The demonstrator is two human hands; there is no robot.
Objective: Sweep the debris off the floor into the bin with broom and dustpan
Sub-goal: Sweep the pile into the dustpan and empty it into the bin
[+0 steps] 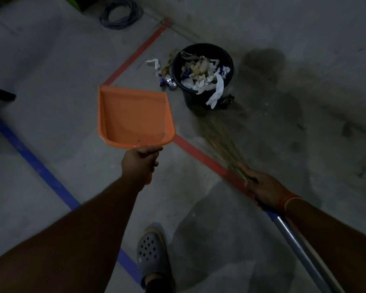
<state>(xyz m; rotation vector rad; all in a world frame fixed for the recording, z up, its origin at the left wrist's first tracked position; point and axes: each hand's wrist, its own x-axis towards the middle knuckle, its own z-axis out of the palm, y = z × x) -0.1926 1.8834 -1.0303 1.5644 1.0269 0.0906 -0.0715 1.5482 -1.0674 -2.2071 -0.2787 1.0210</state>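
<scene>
Near the far wall, on the concrete floor [51,60], stands a black round bin [201,96], upright and heaped with crumpled white paper, tan scraps and bits of purple wrapper; one long white strip hangs over its near rim and down the outside. Just left of the bin lies loose debris [164,76]: a twisted white paper piece, a purple wrapper, crumpled silver foil and some straw-like fibres touching the bin's side. A small dark scrap sits at the bin's right foot.

Closer to the camera, the orange dustpan [133,117] is held off the floor, its open mouth facing toward the bin; its tray holds only a few tiny specks near the back wall. The left hand [141,163] is curled round the dustpan's handle, fingers wrapped tight. The right hand [262,187] grips the broom [222,142] where the bristles meet the shaft; its thin straw bristles are blurred and reach toward the bin's base, while the metal shaft with a blue collar runs back along the forearm. An orange band circles the right wrist.

Red tape [199,154] crosses the floor between the hands, and blue tape [36,163] runs at the left. A grey perforated clog [152,252] shows below. A coiled cable [120,14] lies far off.
</scene>
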